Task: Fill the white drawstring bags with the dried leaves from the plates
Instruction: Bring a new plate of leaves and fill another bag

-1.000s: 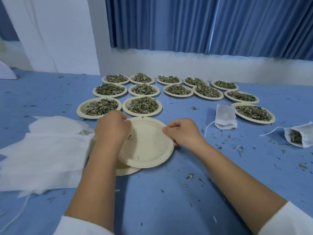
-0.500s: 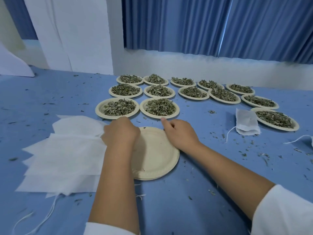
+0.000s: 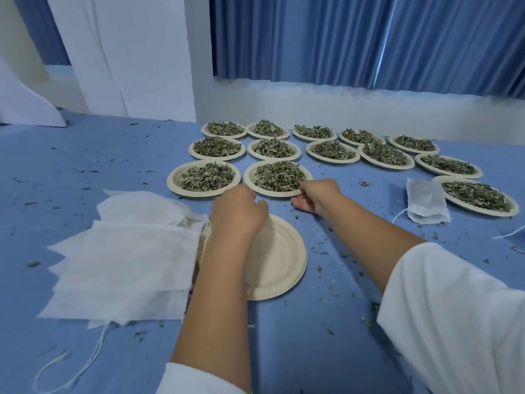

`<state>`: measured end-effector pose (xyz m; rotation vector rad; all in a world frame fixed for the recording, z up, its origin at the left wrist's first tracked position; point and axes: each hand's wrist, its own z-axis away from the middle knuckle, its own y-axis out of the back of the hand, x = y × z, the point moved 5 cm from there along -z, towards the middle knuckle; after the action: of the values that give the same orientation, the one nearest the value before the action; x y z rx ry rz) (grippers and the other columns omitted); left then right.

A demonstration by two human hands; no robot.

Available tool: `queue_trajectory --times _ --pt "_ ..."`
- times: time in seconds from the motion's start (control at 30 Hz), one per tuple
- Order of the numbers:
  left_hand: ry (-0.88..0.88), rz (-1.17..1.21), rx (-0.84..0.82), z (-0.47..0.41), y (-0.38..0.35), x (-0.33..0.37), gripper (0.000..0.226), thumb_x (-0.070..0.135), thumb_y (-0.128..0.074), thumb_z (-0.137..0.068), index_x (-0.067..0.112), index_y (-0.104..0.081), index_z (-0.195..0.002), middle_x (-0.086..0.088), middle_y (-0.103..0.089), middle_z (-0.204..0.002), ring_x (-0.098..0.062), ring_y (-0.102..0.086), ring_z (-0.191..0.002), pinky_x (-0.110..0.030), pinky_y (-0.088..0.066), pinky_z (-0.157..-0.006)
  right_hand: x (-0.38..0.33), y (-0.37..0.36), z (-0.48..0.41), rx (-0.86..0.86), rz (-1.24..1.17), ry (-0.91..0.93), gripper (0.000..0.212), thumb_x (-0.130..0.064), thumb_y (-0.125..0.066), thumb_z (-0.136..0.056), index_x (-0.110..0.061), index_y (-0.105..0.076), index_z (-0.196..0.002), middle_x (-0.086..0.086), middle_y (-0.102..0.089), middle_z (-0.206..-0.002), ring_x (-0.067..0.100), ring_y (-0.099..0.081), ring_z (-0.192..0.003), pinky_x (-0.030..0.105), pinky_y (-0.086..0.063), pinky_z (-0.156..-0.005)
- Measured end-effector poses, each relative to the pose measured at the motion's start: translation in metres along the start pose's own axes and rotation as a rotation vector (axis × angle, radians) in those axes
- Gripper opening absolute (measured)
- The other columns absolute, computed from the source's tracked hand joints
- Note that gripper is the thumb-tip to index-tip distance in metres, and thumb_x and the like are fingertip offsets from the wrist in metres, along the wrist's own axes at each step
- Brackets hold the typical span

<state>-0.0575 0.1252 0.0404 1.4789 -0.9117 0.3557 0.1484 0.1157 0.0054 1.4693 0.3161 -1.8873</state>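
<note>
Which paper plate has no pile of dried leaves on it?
The cream paper plate nearest the person, partly under the left hand; every other plate holds a heap of leaves.

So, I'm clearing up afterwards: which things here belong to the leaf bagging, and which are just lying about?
Job: plates of dried leaves, stack of white drawstring bags, empty plates, separate bag on the right.
Lying about: leaf crumbs scattered on the blue cloth, curtains.

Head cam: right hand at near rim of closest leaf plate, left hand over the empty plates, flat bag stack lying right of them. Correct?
No. The head view shows the flat bag stack left of the empty plates, not right. Rest holds: right hand at the near rim of the closest leaf plate, left hand over the empties.
</note>
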Motion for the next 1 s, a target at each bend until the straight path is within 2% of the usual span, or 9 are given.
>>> queue_trajectory --times 0.23,0.33,0.4,0.53,0.67,0.77,0.83,0.9,1.0 --pt "-0.004 -0.180 -0.144 0.000 -0.011 0.000 0.030 0.014 -0.054 -0.091 0.018 -0.059 -0.120 -0.005 -0.057 -0.132 -0.029 -0.049 -0.123 -0.036 -0.044 -0.097 0.009 0.064 -0.011 0.028 0.040 -0.005 0.017 -0.007 -0.063 -0.092 -0.002 -0.052 -0.080 0.011 -0.057 -0.068 0.016 -0.059 -0.046 0.022 -0.050 -0.037" --pt "0.015 -0.299 -0.127 0.002 -0.009 0.001 0.039 0.006 -0.048 -0.089 0.014 -0.056 -0.126 -0.010 -0.050 -0.134 -0.033 -0.044 -0.125 -0.039 -0.042 -0.095 0.011 0.090 -0.008 -0.014 0.149 0.013 0.020 -0.005 -0.064 -0.089 -0.004 -0.052 -0.074 0.009 -0.052 -0.064 0.015 -0.052 -0.050 0.016 -0.046 -0.037" --pt "0.044 -0.343 -0.101 0.004 -0.005 -0.001 0.041 0.004 -0.047 -0.088 0.013 -0.056 -0.128 -0.012 -0.050 -0.133 -0.034 -0.044 -0.126 -0.040 -0.042 -0.095 0.010 0.105 -0.003 -0.018 0.306 0.042 0.020 -0.004 -0.061 -0.089 -0.004 -0.053 -0.070 0.009 -0.051 -0.057 0.014 -0.047 -0.041 0.014 -0.039 -0.037" --pt "0.137 -0.408 -0.099 0.005 -0.003 -0.012 0.025 0.001 -0.046 -0.086 0.002 -0.059 -0.106 -0.019 -0.060 -0.118 -0.039 -0.053 -0.113 -0.040 -0.046 -0.089 0.009 0.127 0.009 -0.062 0.541 0.096 0.029 -0.004 -0.056 -0.087 -0.007 -0.047 -0.059 0.008 -0.044 -0.047 0.016 -0.033 -0.038 0.018 -0.024 -0.039" --pt "0.166 -0.362 -0.038 0.005 -0.003 -0.018 0.020 -0.001 -0.050 -0.085 -0.003 -0.061 -0.102 -0.022 -0.064 -0.108 -0.039 -0.059 -0.102 -0.037 -0.043 -0.073 0.009 0.141 0.019 -0.133 0.645 0.157 0.031 -0.007 -0.053 -0.090 -0.008 -0.043 -0.061 0.008 -0.042 -0.053 0.017 -0.027 -0.041 0.022 -0.023 -0.042" --pt "0.207 -0.343 0.016 0.003 0.000 -0.021 0.017 0.000 -0.054 -0.085 -0.001 -0.062 -0.100 -0.020 -0.065 -0.106 -0.038 -0.060 -0.100 -0.036 -0.042 -0.070 0.009 0.145 0.025 -0.196 0.706 0.192 0.020 -0.010 -0.053 -0.093 0.004 -0.060 -0.081 0.014 -0.047 -0.071 0.016 -0.028 -0.046 0.023 -0.023 -0.043" --pt "0.236 -0.323 0.058 0.001 0.005 -0.025 0.012 0.002 -0.057 -0.086 0.004 -0.062 -0.096 -0.019 -0.064 -0.103 -0.038 -0.059 -0.099 -0.036 -0.042 -0.072 0.010 0.145 0.024 -0.235 0.738 0.218 0.030 -0.012 -0.055 -0.094 0.013 -0.061 -0.107 0.013 -0.050 -0.070 0.015 -0.031 -0.044 0.021 -0.025 -0.040" --pt "0.260 -0.286 0.102 -0.002 0.011 -0.030 0.004 0.003 -0.058 -0.087 0.006 -0.056 -0.087 -0.016 -0.060 -0.094 -0.036 -0.057 -0.093 -0.035 -0.039 -0.070 0.009 0.143 0.026 -0.290 0.773 0.246 0.027 -0.016 -0.058 -0.094 0.003 -0.068 -0.110 0.007 -0.053 -0.059 0.013 -0.034 -0.041 0.020 -0.027 -0.040" --pt "0.268 -0.238 0.135 -0.007 0.014 -0.035 0.017 -0.002 -0.052 -0.087 0.005 -0.047 -0.072 -0.013 -0.051 -0.080 -0.033 -0.048 -0.080 -0.036 -0.037 -0.068 0.007 0.138 0.029 -0.395 0.807 0.270 0.016 -0.023 -0.062 -0.093 -0.017 -0.076 -0.097 0.000 -0.053 -0.052 0.011 -0.037 -0.042 0.022 -0.029 -0.042"
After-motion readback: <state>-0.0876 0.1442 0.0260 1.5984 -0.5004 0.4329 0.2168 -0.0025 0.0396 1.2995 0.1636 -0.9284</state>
